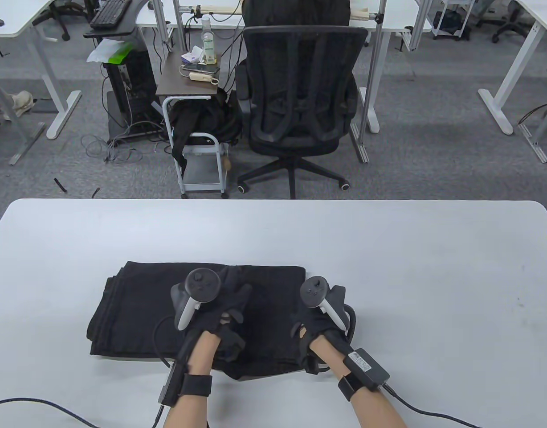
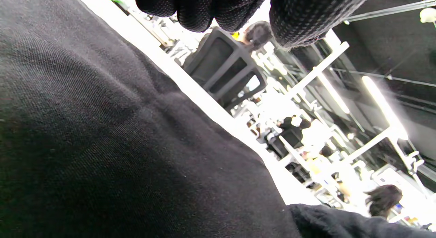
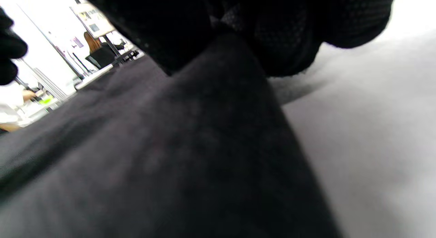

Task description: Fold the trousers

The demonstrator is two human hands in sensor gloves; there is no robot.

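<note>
The black trousers (image 1: 135, 307) lie on the white table (image 1: 389, 267) as a layered rectangle, so the folding seems almost complete. The right hand (image 1: 316, 318) pinches their right edge; the left hand (image 1: 220, 307), fingers loosely curled, rests just beside it on top; smoothing probably remains

Table view: even, bright overhead light, sharp focus, mild barrel distortion bowing the tabletop (image 1: 389, 249) edges; soft short shadows under the hands. Left wrist view: background blown out, strip lights flaring, motion smear at right; dark trousers (image 2: 102, 146) underexposed but weave visible. Right wrist view: dim, heavily out of focus, fabric reads as a soft black mass, overexposed patch top left.
</note>
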